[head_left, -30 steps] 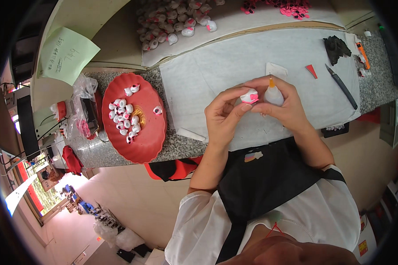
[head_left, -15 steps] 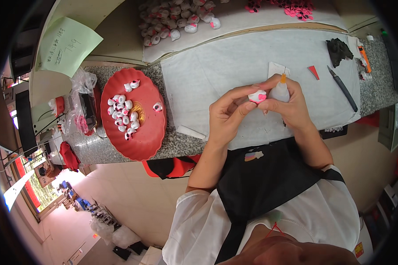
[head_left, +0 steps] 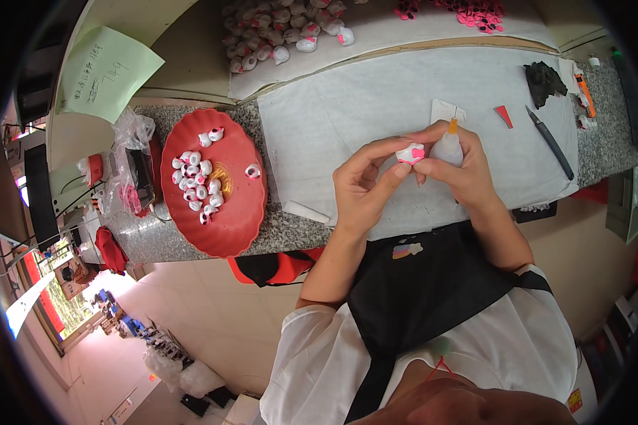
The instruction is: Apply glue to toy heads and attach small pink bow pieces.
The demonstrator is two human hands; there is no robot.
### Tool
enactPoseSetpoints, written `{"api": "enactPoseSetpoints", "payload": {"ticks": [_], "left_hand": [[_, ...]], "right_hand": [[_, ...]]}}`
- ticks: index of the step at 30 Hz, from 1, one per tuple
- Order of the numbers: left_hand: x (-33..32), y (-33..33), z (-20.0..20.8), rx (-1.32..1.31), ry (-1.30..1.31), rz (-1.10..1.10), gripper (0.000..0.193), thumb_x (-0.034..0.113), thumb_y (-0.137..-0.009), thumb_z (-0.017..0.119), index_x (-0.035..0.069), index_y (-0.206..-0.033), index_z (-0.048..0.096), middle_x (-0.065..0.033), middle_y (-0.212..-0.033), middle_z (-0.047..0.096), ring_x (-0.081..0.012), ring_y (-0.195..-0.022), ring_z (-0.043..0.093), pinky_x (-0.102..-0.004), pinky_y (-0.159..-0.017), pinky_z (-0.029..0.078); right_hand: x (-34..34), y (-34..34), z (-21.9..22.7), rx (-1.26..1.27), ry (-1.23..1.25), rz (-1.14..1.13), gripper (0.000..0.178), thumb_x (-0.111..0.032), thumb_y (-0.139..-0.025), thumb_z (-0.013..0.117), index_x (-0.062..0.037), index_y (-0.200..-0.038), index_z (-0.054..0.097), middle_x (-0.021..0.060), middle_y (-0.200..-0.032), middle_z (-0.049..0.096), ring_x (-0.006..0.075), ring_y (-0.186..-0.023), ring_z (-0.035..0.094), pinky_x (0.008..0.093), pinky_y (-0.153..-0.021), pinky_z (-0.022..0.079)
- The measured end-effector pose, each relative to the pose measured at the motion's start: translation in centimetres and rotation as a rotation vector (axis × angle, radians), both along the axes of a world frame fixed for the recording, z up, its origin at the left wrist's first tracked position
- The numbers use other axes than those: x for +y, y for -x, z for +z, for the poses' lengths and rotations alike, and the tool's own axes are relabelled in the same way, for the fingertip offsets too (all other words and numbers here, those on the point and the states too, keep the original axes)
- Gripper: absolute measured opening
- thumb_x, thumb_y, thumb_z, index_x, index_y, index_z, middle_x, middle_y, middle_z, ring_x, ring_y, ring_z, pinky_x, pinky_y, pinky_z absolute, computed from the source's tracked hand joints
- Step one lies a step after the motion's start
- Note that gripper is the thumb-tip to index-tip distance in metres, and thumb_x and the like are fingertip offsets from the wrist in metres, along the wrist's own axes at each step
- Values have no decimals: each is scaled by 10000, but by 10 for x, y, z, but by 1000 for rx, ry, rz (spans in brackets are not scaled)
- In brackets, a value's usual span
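Observation:
Between the thumb and fingers of my left hand [head_left: 365, 173] is a small white figurine head [head_left: 409, 153] with a pink bow-like piece on its side. My right hand [head_left: 468, 170] is closed around a translucent squeeze bottle [head_left: 447, 149] with an orange needle tip [head_left: 453, 126] pointing up and away from me. The right thumb and fingertips also reach to the figurine head, so both hands meet at it. Both hands are over the white sheet [head_left: 319, 127] on the worktop. The undersides of the fingers are hidden.
A red scalloped plate [head_left: 181, 234] with several small white-and-pink pieces stands at the left. More white heads [head_left: 280, 54] and pink pieces [head_left: 478, 15] lie on the far shelf. To the right are a dark craft knife [head_left: 551, 144], a red sliver [head_left: 503, 116] and a crumpled black cloth [head_left: 544, 83].
Both hands have shifted very slightly, and the figurine head is turned a little between the fingers. The bottle stays in the right hand.

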State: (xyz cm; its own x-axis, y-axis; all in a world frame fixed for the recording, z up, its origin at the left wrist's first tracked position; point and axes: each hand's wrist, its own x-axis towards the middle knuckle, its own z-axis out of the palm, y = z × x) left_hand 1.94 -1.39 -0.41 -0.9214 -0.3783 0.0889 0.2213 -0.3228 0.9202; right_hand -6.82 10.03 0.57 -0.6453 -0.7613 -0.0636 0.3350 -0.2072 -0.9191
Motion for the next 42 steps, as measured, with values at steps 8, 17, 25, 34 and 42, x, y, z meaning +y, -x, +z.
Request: {"api": "enactPoseSetpoints", "payload": {"ticks": [8,17,25,34,42], "left_hand": [[-3,3,-7,204,-4,-64,239,-34,-690,564,-26,-924,513,-118,-919,526,-164,-813,509,-271,-700,419],[-7,-5,8,54,-371,-171,199,-12,-674,588,-2,-866,535,-123,-893,528,-182,-838,500,-290,-730,400],[-75,-34,33,-143,916,913,237,31,-632,624,29,-857,552,-80,-905,461,-194,-854,442,-281,-745,352],[-70,92,8,-167,1361,506,246,128,-662,606,94,-897,544,-100,-785,526,-226,-710,508,-302,-617,417],[-61,91,13,-302,850,247,196,25,-688,549,60,-879,526,-81,-703,531,-159,-600,501,-258,-576,406]], "right_hand": [[3,-7,1,-6,38,9,217,8,-662,576,34,-872,528,79,-709,544,107,-545,503,211,-491,412],[-1,-13,-4,35,68,-29,222,-9,-660,579,33,-868,515,92,-713,545,137,-539,517,230,-491,421],[3,4,6,91,-51,-63,415,-16,-667,487,35,-1072,410,102,-748,524,85,-492,435,187,-493,363],[10,4,1,24,-4,-201,424,7,-675,468,6,-1089,373,77,-750,485,61,-479,382,169,-437,321],[22,5,-8,-59,111,-190,328,-11,-690,433,-17,-1009,355,94,-841,438,88,-484,397,185,-384,336]]}}
